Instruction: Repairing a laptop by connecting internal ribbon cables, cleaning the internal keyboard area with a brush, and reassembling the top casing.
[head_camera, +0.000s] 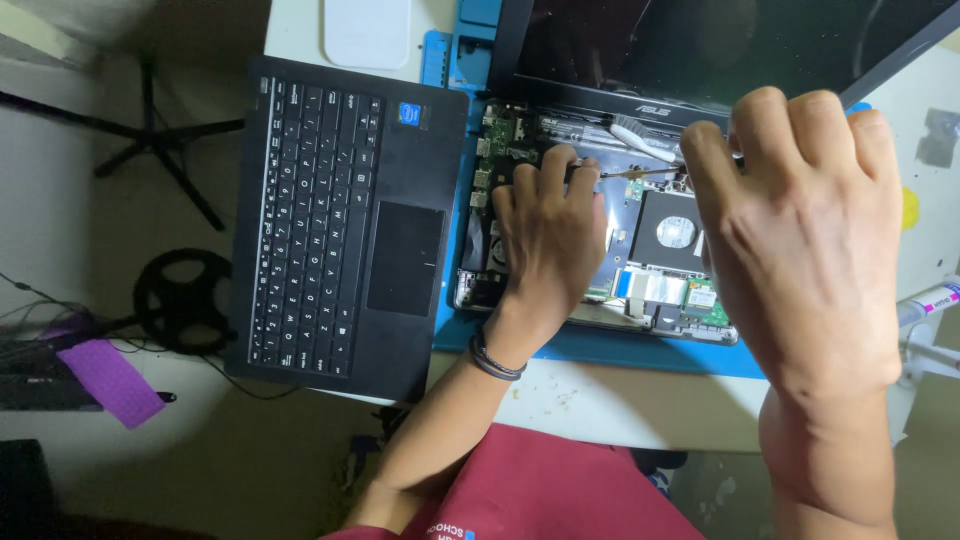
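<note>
An opened laptop base (660, 290) lies on a blue work mat (600, 350), its circuit boards and black drive showing, with the dark screen (700, 45) raised behind. My left hand (545, 225) rests on the left part of the boards, fingers curled around the handle end of a thin screwdriver (640, 173). The tool's shaft runs right toward my right hand (800, 220), which is raised close to the camera, fingers bent over the tip area; what the tip touches is hidden.
The removed black keyboard cover (340, 220) lies upside-up left of the mat, hanging over the white table edge (590, 405). A white flat object (367, 30) sits at the back. A purple item (110, 380) and a chair base (185, 300) are on the floor left. A tube (930, 300) lies at right.
</note>
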